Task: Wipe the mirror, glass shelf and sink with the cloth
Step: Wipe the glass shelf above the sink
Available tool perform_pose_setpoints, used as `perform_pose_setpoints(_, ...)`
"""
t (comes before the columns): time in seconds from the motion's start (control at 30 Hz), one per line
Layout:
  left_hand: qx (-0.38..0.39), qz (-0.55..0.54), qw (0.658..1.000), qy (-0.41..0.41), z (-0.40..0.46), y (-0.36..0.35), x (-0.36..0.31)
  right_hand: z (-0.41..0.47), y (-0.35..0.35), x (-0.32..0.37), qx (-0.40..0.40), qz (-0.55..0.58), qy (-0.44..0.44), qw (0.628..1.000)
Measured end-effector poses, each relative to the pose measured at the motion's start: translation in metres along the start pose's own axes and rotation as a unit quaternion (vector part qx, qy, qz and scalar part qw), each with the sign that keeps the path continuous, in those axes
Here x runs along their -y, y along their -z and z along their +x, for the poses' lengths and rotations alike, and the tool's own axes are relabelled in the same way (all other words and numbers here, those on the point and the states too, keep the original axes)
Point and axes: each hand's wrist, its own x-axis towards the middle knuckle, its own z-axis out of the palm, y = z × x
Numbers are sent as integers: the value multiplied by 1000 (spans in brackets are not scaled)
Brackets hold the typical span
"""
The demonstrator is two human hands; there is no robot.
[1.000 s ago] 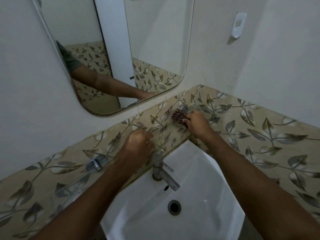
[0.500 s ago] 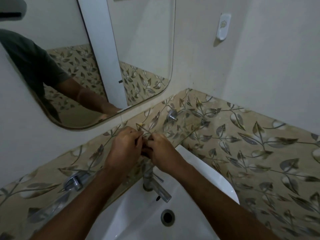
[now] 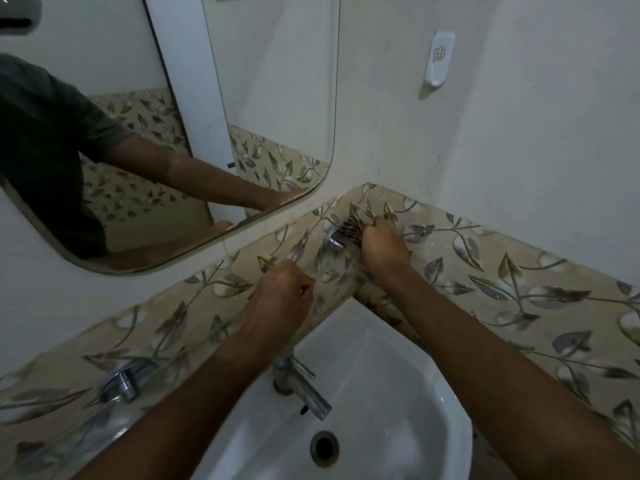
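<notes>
The rounded mirror [image 3: 263,98] hangs on the wall at upper left and reflects my arm. Below it the clear glass shelf [image 3: 79,434] runs along the leaf-patterned tiles, held by two chrome brackets [image 3: 335,241]. My right hand [image 3: 384,247] is shut on a dark striped cloth [image 3: 351,230], pressing it onto the shelf in the corner beside the right bracket. My left hand [image 3: 284,299] is a closed fist at the shelf's front edge, above the tap. The white sink [image 3: 446,403] sits below both arms.
A chrome tap [image 3: 301,386] rises from the sink's back rim, and the drain [image 3: 324,448] is in front of it. A white plastic hook [image 3: 439,60] is stuck on the right wall. The two walls meet in a tight corner behind the sink.
My right hand has moved from beside the left hand to the right, into the corner, carrying the cloth. The left hand stays where it was.
</notes>
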Motion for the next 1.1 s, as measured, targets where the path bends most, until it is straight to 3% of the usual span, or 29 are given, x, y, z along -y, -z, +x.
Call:
perform_pose_setpoints(0.13,0,7,1000,10,6,2,3,12,5,0,3,-97,-6,995)
perform_pose_setpoints(0.33,11,10,999,30,2,9,9,12,5,5,13,-148,-56,987)
perform_pose_setpoints(0.5,18,-1,999,50,-9,19,18,4,4,-2,-17,-151,-98,983)
perform_pose_setpoints(0.8,12,28,995,91,-24,40,29,1,12,-9,-16,-141,-65,988)
perform_pose_setpoints(1.1,29,-1,993,113,-35,48,29,-32,10,31,-23,-47,-82,995)
